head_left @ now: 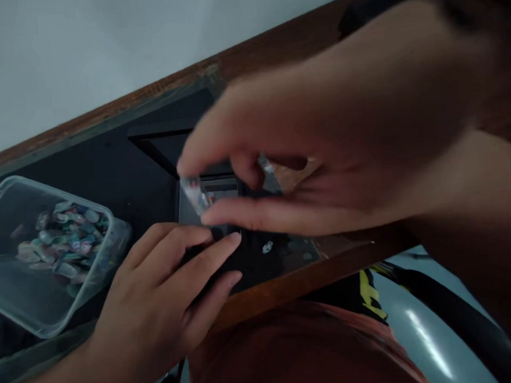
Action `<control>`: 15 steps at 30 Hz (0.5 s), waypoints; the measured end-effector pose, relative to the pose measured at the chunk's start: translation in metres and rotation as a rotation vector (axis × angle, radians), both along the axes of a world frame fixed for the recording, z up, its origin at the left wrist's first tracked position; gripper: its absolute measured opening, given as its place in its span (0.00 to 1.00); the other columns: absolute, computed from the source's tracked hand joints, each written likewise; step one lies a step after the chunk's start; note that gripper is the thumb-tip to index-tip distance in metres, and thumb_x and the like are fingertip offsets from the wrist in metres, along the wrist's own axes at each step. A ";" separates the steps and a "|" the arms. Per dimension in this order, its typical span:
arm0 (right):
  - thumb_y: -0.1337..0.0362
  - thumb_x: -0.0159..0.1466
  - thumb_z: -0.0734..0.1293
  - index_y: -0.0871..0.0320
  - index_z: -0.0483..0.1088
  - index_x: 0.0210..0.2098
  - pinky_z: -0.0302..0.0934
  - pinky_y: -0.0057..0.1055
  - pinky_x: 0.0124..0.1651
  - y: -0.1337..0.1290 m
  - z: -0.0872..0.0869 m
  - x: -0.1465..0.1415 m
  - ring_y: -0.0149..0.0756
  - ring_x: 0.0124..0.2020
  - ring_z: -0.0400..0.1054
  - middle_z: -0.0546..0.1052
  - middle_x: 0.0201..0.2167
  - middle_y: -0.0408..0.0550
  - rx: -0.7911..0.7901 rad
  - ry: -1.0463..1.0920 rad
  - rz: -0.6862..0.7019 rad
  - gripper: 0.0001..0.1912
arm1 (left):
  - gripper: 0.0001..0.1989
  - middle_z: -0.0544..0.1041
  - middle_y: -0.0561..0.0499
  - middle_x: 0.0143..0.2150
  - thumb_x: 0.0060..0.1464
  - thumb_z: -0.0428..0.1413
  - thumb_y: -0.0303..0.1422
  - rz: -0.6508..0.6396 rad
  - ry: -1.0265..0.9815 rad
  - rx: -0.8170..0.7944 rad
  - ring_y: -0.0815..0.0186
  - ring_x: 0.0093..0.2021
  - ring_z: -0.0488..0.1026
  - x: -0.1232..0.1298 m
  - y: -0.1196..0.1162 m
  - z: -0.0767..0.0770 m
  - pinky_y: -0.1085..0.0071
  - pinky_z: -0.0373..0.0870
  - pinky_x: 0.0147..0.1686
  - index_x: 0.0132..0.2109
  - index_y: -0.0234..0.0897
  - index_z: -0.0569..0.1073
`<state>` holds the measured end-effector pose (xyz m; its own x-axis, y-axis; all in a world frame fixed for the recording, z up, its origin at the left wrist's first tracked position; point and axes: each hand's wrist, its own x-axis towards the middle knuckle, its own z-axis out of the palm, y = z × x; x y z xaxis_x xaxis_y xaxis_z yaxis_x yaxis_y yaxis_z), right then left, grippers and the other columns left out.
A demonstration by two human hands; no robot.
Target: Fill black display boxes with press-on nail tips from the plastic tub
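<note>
Between the thumb and index finger of my right hand [296, 153] is a small clear packet [194, 194] with red and white marks, slightly blurred. Below it, my left hand [166, 285] rests with its fingertips at the near edge of a black open case [160, 151], fingers apart; part of the case is hidden by both hands. A tiny whitish piece [267, 247] lies on the dark mat to the right of my left fingertips.
A clear plastic tub [50, 329] holding many small shiny pieces [73, 239] stands at the left on the black mat [100, 161]. The wooden table edge [263, 296] runs close to my body. A pale wall [97, 51] rises behind the table.
</note>
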<state>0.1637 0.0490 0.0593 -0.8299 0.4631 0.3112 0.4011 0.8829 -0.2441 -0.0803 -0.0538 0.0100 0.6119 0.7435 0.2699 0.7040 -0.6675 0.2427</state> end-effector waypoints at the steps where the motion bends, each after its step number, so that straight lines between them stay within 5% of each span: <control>1: 0.46 0.77 0.58 0.50 0.76 0.55 0.64 0.37 0.41 0.003 -0.002 0.002 0.40 0.47 0.75 0.79 0.37 0.38 -0.012 -0.002 0.048 0.22 | 0.18 0.80 0.46 0.49 0.64 0.63 0.33 0.001 0.016 0.021 0.55 0.47 0.76 0.000 0.001 -0.001 0.58 0.75 0.51 0.60 0.44 0.77; 4: 0.56 0.74 0.68 0.51 0.79 0.47 0.57 0.34 0.34 0.006 -0.007 0.000 0.33 0.36 0.73 0.83 0.40 0.39 -0.158 -0.094 0.124 0.09 | 0.09 0.78 0.45 0.49 0.68 0.60 0.33 0.040 0.062 0.065 0.53 0.49 0.75 -0.002 0.004 -0.004 0.56 0.73 0.51 0.53 0.41 0.77; 7: 0.59 0.71 0.73 0.52 0.80 0.48 0.50 0.35 0.31 0.002 -0.013 -0.008 0.32 0.28 0.69 0.82 0.34 0.41 -0.233 -0.265 0.011 0.08 | 0.06 0.77 0.45 0.48 0.70 0.57 0.32 0.075 0.078 0.036 0.54 0.47 0.74 -0.005 0.007 -0.005 0.56 0.71 0.49 0.50 0.40 0.77; 11: 0.56 0.71 0.71 0.55 0.80 0.46 0.46 0.33 0.30 -0.006 -0.020 -0.018 0.41 0.33 0.74 0.80 0.31 0.47 -0.160 -0.385 -0.212 0.11 | 0.06 0.77 0.47 0.46 0.70 0.58 0.30 0.045 0.075 0.045 0.56 0.46 0.74 -0.006 0.009 -0.006 0.57 0.71 0.48 0.51 0.39 0.77; 15: 0.57 0.71 0.71 0.55 0.80 0.47 0.51 0.32 0.31 -0.009 -0.025 -0.021 0.43 0.35 0.77 0.81 0.34 0.48 -0.157 -0.363 -0.285 0.10 | 0.06 0.78 0.49 0.45 0.68 0.60 0.27 0.003 0.071 0.100 0.55 0.46 0.74 -0.005 0.010 -0.007 0.57 0.71 0.49 0.50 0.40 0.78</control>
